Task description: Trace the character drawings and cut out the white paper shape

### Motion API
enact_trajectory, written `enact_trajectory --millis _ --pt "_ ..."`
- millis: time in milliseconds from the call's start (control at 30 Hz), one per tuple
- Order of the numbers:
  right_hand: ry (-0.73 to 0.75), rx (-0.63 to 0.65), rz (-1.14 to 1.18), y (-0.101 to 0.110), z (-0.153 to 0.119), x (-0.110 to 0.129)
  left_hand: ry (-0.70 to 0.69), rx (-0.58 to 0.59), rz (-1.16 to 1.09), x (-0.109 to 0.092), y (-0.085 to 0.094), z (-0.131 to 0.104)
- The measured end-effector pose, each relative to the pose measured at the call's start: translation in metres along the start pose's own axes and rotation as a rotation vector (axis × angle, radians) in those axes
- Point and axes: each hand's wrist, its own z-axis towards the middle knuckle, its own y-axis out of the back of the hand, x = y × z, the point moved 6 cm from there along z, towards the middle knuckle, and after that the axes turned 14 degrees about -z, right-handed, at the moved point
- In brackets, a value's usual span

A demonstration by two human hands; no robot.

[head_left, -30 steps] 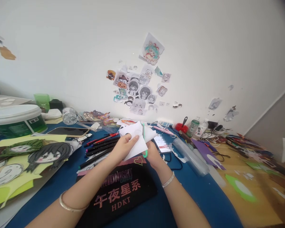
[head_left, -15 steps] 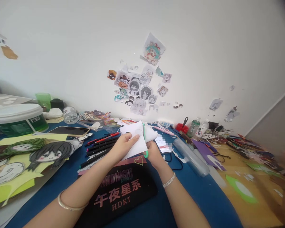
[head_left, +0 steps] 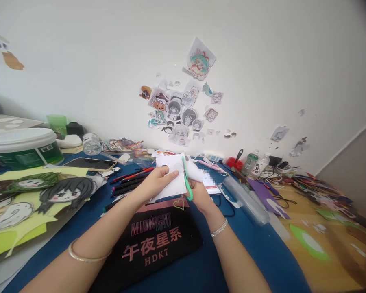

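My left hand pinches a sheet of white paper between thumb and fingers. Dark marks and a pale round patch show on its upper face. Green-handled scissors are gripped in my right hand, standing along the right part of the sheet. Paper bulges out beyond them on the right; whether the blades are closed is hard to see. Below both hands lies a black pouch with pink lettering. Several markers rest beside my left hand, and a phone with a lit screen is just past my right hand.
On the left are paper cut-outs, a dark phone and a white-lidded tub. Rolled clear plastic, bottles and purple paper lie to the right. Stickers cover part of the wall behind.
The scissors have turned slightly, showing more of their green length along the paper. The sheet has tilted a little in my left hand. The view has shifted slightly.
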Motion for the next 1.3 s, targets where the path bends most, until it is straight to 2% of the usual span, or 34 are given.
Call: enact_trajectory --millis 100,300,500,633,800,967,1300 --pt "0.007 -0.088 0.041 0.006 -0.002 0.002 0.01 0.02 -0.023 0.002 0.002 0.001" --pt "0.027 -0.035 0.071 0.007 -0.004 0.006 0.081 0.105 -0.008 0.014 0.009 0.005" --pt "0.064 -0.012 0.108 0.004 -0.004 0.01 0.117 0.171 0.045 0.011 0.01 0.004" --pt "0.081 -0.028 0.078 0.005 -0.004 0.009 0.107 0.176 0.055 0.008 0.008 0.002" --pt "0.036 0.012 0.036 0.006 -0.005 0.008 0.025 0.115 0.077 0.001 0.01 0.003" --pt "0.004 0.06 0.022 0.005 -0.005 0.008 0.031 0.163 0.112 0.002 0.009 0.003" --pt "0.007 0.084 -0.002 0.004 -0.008 0.014 0.038 0.175 0.158 -0.006 0.009 -0.003"
